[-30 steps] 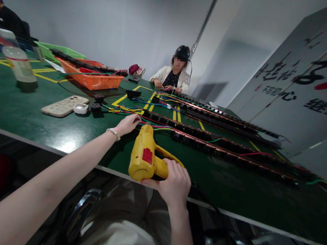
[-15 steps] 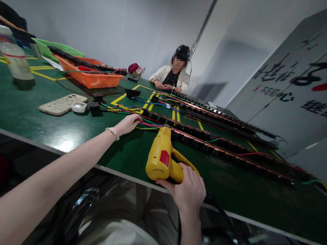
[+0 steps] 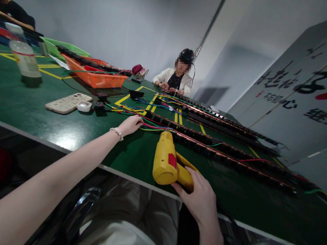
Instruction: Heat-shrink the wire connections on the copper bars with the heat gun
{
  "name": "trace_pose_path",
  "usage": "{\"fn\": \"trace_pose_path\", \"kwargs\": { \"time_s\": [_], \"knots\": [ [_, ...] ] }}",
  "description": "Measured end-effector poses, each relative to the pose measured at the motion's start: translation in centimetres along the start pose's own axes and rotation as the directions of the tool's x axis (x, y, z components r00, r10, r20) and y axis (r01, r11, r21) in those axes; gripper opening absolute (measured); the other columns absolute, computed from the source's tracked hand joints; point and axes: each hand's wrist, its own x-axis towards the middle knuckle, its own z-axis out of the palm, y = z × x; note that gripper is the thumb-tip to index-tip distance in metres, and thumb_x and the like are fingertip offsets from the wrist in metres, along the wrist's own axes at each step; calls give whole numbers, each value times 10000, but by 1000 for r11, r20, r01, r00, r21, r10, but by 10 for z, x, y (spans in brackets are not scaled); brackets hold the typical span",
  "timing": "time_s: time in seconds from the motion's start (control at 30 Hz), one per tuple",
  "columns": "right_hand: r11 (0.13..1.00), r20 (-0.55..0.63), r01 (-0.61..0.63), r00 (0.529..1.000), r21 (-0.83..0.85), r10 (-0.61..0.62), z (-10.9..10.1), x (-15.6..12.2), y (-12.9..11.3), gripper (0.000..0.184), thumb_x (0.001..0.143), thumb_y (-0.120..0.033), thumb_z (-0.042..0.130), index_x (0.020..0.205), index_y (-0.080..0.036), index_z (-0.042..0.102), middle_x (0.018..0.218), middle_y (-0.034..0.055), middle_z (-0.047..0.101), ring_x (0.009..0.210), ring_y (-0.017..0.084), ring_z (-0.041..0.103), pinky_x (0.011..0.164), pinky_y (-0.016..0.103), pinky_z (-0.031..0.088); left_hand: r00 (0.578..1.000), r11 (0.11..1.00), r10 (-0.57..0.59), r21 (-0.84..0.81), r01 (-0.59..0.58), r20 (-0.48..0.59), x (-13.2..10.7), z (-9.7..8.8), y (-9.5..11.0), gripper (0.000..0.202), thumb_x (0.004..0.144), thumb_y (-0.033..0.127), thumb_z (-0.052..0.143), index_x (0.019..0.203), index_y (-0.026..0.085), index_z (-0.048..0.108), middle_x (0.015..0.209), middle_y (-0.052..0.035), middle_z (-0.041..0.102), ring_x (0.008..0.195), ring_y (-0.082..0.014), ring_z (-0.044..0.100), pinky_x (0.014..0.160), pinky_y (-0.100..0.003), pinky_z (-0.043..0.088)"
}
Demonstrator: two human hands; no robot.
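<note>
My right hand (image 3: 201, 193) is wrapped round the handle of a yellow heat gun (image 3: 165, 163) with a red label. Its nozzle points away from me, at the wires near the end of a long black strip (image 3: 221, 155) edged with copper. My left hand (image 3: 131, 126), with a bracelet at the wrist, pinches a bundle of coloured wires (image 3: 153, 126) to the left of the nozzle. Black connectors (image 3: 99, 106) end the wires on the left.
A phone (image 3: 64, 103) and a small white case (image 3: 84, 107) lie left of my hand. Behind them stand a bottle (image 3: 26, 59), an orange basket (image 3: 102, 80) and a green basket (image 3: 75, 48). More strips (image 3: 227, 123) lie farther back. A co-worker (image 3: 176, 77) sits across the green table (image 3: 44, 126).
The view has shifted slightly, so most things sit a little farther right. The heat gun's rear has swung a bit to the right with my right hand. My left hand stays on the wires.
</note>
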Motion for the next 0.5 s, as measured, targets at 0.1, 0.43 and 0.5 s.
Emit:
{"fn": "trace_pose_path", "kwargs": {
  "time_s": [0.1,0.43,0.5],
  "knots": [
    [1000,49,-18,999,22,17,-4,7,-1,469,961,-456,253,1021,-208,647,995,13,700,884,137,646,738,238,454,1000,1000,-25,1,25,-12,0,0,0,194,849,256,500,837,142,656,887,-86,650,823,-193,593,787,-320,479],
    [971,-161,-167,977,-170,139,15,10,-34,496,976,-348,250,676,-175,605,672,51,651,609,148,548,619,287,292,999,998,-33,-51,31,-36,2,2,-2,187,831,281,505,827,169,655,835,-59,667,746,-166,593,679,-270,449],
    [971,-182,-157,975,-178,124,15,9,-41,484,976,-348,260,653,-180,578,642,40,628,599,142,531,622,284,284,999,998,-34,-56,32,-35,3,2,-2,182,825,278,512,832,169,658,820,-59,668,748,-166,597,697,-271,453]
  ]
}}
